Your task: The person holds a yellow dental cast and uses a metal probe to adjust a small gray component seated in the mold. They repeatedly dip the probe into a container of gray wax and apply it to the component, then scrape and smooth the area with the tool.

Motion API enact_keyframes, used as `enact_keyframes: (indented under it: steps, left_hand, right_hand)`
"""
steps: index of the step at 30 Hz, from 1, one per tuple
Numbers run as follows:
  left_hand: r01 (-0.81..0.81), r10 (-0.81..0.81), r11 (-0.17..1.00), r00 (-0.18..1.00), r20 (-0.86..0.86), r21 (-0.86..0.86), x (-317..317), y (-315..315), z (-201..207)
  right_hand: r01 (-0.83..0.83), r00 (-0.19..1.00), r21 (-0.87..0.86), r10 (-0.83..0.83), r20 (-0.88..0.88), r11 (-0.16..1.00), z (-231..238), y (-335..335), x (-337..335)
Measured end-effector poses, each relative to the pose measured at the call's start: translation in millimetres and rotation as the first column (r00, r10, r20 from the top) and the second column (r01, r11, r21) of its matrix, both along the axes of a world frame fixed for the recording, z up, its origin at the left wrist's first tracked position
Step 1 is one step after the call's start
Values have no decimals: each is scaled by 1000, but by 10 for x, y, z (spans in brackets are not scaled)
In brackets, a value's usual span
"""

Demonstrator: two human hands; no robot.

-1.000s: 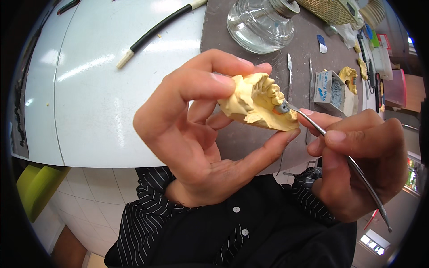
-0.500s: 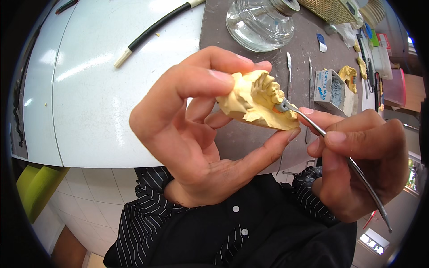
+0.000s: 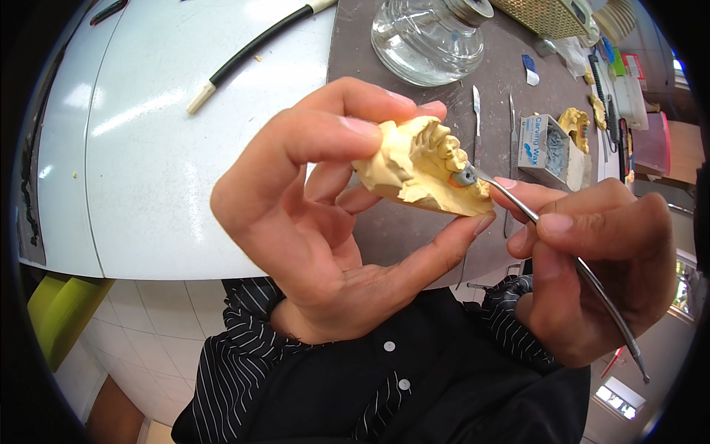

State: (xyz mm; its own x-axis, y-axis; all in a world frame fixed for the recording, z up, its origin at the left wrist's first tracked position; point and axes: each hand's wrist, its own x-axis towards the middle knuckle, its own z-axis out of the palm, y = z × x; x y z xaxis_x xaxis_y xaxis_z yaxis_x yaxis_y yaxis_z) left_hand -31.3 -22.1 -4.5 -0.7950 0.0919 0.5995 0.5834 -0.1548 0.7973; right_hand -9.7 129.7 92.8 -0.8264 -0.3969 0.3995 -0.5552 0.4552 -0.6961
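A yellow plaster dental cast (image 3: pixel 423 169) is gripped in the left hand (image 3: pixel 325 229) – thumb below, forefinger over the top – and held up near the chest. A thin metal carving tool (image 3: pixel 562 251) is pinched in the right hand (image 3: pixel 599 274), its tip set against a grey tooth (image 3: pixel 464 176) – a glass jar (image 3: pixel 433 33) stands far behind on the table (image 3: pixel 148 148)

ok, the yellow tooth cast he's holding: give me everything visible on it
The tooth cast is a pale yellow, chalky, plaster-like block with a row of moulded teeth along its upper edge and a rough, chipped base. One tooth site carries a small grey blob with a trace of orange beneath. It is held tilted above the table, pinched by the left hand. The tip of the metal instrument, held in the right hand, touches the grey blob.
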Motion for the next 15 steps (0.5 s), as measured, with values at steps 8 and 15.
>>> enact_keyframes:
  steps: [8,15]
  left_hand:
    - [4,-5,1000,1000,12,10,3,11,-1]
    - [5,-5,1000,1000,-14,11,0,-42,-24]
  right_hand:
    - [1,1000,21,-1,-5,1000,9,15,-10]
    - [62,998,7,-62,-25,998,-20,-60,31]
